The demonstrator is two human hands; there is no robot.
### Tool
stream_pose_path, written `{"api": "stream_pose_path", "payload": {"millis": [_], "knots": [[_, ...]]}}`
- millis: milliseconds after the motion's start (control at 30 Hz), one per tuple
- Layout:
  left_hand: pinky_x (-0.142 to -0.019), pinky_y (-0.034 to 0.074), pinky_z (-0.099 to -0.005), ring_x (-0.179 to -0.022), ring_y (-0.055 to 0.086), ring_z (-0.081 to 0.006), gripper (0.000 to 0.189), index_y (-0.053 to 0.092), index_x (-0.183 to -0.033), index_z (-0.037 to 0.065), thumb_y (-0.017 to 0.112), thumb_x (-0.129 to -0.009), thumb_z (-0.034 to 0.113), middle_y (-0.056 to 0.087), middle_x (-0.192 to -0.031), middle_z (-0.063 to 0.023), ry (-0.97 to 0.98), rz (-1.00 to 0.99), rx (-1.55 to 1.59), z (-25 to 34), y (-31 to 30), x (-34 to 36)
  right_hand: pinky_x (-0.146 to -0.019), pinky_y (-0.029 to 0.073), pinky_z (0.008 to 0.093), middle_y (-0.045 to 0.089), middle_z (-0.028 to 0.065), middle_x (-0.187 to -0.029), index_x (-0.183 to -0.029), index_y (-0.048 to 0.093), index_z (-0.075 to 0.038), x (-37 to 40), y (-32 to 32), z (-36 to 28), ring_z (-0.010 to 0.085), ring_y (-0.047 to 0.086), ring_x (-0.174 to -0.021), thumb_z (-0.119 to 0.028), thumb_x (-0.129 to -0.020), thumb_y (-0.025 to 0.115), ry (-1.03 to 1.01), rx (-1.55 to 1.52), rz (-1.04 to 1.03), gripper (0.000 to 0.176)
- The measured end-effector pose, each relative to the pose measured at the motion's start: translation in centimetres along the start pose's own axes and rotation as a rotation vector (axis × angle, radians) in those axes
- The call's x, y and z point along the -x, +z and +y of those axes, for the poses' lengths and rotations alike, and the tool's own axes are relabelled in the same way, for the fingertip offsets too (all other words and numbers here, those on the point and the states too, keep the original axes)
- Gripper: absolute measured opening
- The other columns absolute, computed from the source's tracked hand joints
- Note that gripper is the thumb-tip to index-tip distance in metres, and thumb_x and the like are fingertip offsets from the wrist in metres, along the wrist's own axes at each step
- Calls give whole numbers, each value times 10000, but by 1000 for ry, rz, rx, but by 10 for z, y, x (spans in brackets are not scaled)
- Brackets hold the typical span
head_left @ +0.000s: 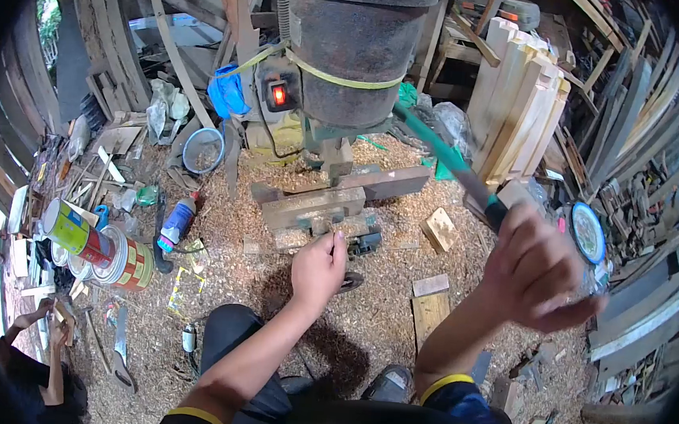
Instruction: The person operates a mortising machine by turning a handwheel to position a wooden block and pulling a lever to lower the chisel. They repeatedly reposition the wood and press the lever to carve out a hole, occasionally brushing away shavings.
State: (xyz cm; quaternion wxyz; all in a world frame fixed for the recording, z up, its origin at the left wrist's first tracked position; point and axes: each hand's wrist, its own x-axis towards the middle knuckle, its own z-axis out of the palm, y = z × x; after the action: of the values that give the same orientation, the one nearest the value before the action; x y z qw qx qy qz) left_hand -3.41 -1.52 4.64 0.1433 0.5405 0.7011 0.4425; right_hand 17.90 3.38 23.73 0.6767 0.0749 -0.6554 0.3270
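My right hand (533, 269) is raised at right, its fingers curled at the black end of a long green lever (439, 146). The lever slopes up to a large dark machine head (351, 49) with a lit red switch. My left hand (319, 272) is closed in front of the machine, thumb on top. It is beside a dark handwheel (351, 283); what its fingers hold is hidden. Just beyond it, a wooden block (314, 208) lies clamped under the machine's tool, sprinkled with chips. A longer dark beam (394, 183) runs behind the block.
Wood chips (219, 226) cover the floor. Paint cans (124, 257) and a blue bottle (178, 222) stand at left, near a handsaw (122, 346). Pale cut timbers (519, 106) lean at back right. Another person's hand (59, 333) holds a wood piece at lower left.
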Motion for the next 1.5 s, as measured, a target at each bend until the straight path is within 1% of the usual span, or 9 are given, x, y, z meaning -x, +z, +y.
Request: {"api": "stream_pose_path", "payload": {"millis": [333, 367, 433, 700, 800, 867, 1033, 1200, 1500], "knots": [[-553, 434, -480, -564, 545, -445, 410, 630, -784, 17, 574, -1061, 314, 569, -633, -227, 22, 31, 132, -5, -3, 4, -716, 283, 358, 334, 25, -704, -778, 453, -146, -193, 6, 31, 169, 321, -671, -431, -1009, 428, 313, -273, -109, 368], [-553, 434, -480, -564, 545, -445, 410, 630, -784, 17, 574, -1061, 314, 569, -633, -227, 22, 29, 138, -7, -2, 3, -838, 393, 384, 527, 85, -822, -962, 581, -73, -213, 17, 39, 230, 506, -807, -443, -1047, 412, 321, -413, -348, 416], [-561, 445, -486, -585, 569, -451, 416, 630, -783, 11, 576, -1063, 314, 580, -643, -233, 12, 71, 101, -7, 0, 4, -702, 430, 361, 493, 37, -698, -824, 544, -130, -226, 25, 65, 211, 520, -680, -499, -1056, 458, 150, -134, 252, 444], [-581, 463, -488, -635, 620, -441, 398, 638, -792, 5, 579, -1064, 289, 612, -689, -242, -44, 32, 175, -3, -3, 3, -724, 517, 373, 655, 72, -916, -1089, 631, -69, -189, 17, 110, 229, 618, -759, -436, -1108, 406, 101, 200, 232, 430], [-670, 484, -473, -698, 623, -393, 338, 647, -861, 8, 528, -1083, 234, 608, -717, -183, 54, 7, 172, -11, -6, 3, -680, 529, 352, 688, 65, -875, -1050, 662, -77, -158, 53, 74, 222, 660, -746, -420, -1096, 446, 870, -357, 923, 408], [-703, 478, -457, -744, 614, -371, 327, 620, -882, -6, 527, -1085, 233, 602, -776, -182, 41, 9, 305, -20, -5, 6, -904, 445, 439, 621, 113, -966, -1070, 591, -12, -54, 6, 147, 248, 572, -897, -503, -1088, 338, 151, 263, 367, 552], [-816, 427, -422, -840, 513, -321, 320, 535, -888, -3, 421, -1102, 207, 511, -863, -137, 165, 171, 365, -56, -10, 26, -949, 458, 388, 619, 98, -1055, -1087, 603, -36, 152, 6, 130, 211, 583, -1020, -217, -1082, 462, 658, 428, 57, 229], [-891, 397, -470, -942, 501, -359, 501, 525, -1013, -12, 295, -1113, 423, 513, -995, -189, 242, 144, 196, -74, -14, 39, -917, 454, 453, 579, 178, -1012, -1108, 619, -32, 211, 31, 121, 377, 583, -980, -255, -1056, 515, 622, 421, -480, 252], [-984, 387, -486, -1042, 516, -402, 630, 535, -1136, -37, 260, -1092, 528, 539, -1099, -223, 289, 129, 102, -115, -6, 43, -914, 453, 443, 575, 171, -1000, -1054, 630, -25, 226, 30, 131, 364, 579, -957, -320, -1102, 375, 632, 424, -477, 393]]}}
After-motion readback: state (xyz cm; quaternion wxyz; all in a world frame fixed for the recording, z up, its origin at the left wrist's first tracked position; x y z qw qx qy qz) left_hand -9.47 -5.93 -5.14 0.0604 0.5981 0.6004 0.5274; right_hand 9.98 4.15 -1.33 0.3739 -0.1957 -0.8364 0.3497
